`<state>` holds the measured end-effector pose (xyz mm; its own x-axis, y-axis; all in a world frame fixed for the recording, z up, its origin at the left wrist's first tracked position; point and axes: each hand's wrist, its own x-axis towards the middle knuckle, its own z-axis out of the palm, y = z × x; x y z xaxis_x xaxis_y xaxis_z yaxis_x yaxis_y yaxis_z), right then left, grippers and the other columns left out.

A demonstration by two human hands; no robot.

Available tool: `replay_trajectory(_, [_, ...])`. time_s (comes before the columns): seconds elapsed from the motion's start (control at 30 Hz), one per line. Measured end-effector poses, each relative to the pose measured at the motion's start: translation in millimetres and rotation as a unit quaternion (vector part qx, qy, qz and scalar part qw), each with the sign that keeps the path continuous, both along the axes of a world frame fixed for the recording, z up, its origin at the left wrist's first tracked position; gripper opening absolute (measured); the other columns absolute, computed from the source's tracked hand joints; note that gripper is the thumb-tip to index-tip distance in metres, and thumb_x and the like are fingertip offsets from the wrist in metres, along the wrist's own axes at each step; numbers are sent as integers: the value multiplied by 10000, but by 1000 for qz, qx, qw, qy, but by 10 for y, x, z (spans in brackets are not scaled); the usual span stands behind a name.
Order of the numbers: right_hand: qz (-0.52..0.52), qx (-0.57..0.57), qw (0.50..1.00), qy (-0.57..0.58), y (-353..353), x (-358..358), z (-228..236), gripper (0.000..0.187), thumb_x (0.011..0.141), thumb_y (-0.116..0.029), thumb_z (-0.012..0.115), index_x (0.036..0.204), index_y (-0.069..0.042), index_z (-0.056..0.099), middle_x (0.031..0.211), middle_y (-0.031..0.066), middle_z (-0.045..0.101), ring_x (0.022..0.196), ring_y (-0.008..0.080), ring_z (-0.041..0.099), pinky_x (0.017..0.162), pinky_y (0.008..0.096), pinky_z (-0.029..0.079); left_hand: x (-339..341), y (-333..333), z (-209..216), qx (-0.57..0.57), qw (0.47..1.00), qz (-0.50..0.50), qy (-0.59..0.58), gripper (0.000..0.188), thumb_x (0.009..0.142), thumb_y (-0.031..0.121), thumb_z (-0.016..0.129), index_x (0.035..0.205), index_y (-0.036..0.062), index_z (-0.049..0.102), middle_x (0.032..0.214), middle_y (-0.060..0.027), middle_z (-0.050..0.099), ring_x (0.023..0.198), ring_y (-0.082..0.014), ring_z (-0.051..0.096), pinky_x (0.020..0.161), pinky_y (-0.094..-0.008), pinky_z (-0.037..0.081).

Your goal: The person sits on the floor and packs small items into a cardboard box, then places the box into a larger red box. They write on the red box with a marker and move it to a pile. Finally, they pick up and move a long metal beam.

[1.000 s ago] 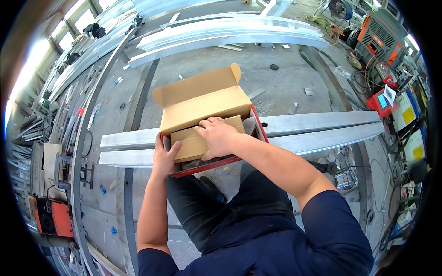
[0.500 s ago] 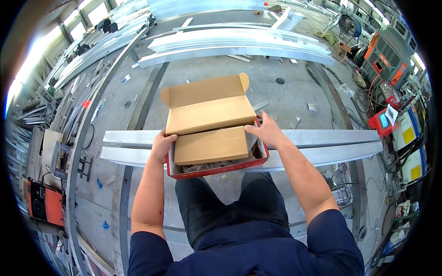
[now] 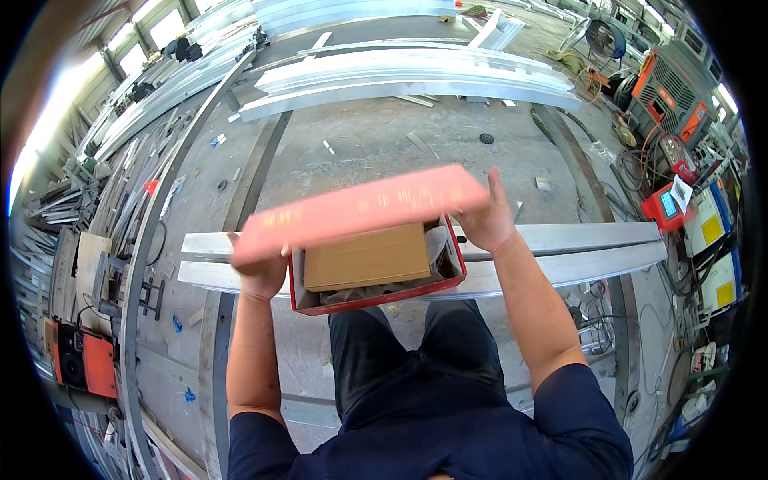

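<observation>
A red cardboard box [image 3: 376, 302] rests on the silvery metal beams in front of me. Its hinged lid [image 3: 360, 210] stands partway over, red outer face toward me and smeared by motion. Inside lies a brown inner carton [image 3: 366, 258], with grey wrapping material [image 3: 436, 240] and something dark beside it. My left hand [image 3: 262, 276] holds the lid's left end, its thumb near the lower edge and a fingertip past the far side. At the right end, my right hand [image 3: 490, 220] has the lid between its thumb and raised fingers.
Silvery beams [image 3: 576, 238] cross the steel frame before me, with more beams [image 3: 416, 76] beyond. An orange and grey machine [image 3: 672, 100] and a red device with a screen [image 3: 668, 206] stand right. A red and black machine [image 3: 84, 360] sits left. Scraps litter the floor.
The lid, earlier laid back with its brown inside showing, has swung up and toward me. Both hands have moved from the box's sides to the lid's ends. The inner carton stays put.
</observation>
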<state>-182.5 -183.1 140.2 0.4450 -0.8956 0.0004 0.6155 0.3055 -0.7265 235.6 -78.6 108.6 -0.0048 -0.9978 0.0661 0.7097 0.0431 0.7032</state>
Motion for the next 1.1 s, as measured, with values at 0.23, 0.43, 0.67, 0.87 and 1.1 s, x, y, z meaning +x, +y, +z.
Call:
replay_trajectory(0.23, [36,-34,977,206,360,-72,298,826,995,-507,545,1548,6,210,1467,185,434,1306,240,487,1064,363,423,-307,394,559,124,976,-13,-176,950,953,745,273,1532,-8,257,1498,-187,426,1335,-311,480,1092,-432,429])
replay_trajectory(0.43, [38,-28,974,222,901,-148,406,815,944,-293,647,1551,14,198,1477,207,407,1314,249,471,1061,359,414,-383,937,736,131,940,9,-316,779,1001,446,529,1533,-35,226,1461,-216,447,1276,-271,545,1015,-395,492])
replay_trajectory(0.67, [-13,15,953,303,1356,-367,43,690,935,-219,627,1491,56,325,1395,182,514,1254,220,536,1033,327,441,-472,1293,443,208,922,20,-327,543,989,202,597,1414,-74,399,1325,-161,573,1177,-193,583,990,-336,480])
replay_trajectory(0.87, [-13,73,981,177,1545,-277,-191,580,974,-145,570,1484,38,364,1365,158,541,1218,201,549,1033,336,447,-659,1434,154,204,939,81,-265,478,1024,211,540,1409,-42,416,1327,-152,566,1176,-189,589,993,-334,495])
replay_trajectory(1.1, [-18,22,979,200,1546,-292,-425,584,983,-131,575,1494,33,346,1359,150,554,1213,177,546,1046,319,427,-752,1436,22,208,948,75,-229,448,1052,195,467,1439,-23,405,1369,-130,549,1197,-214,589,998,-354,495])
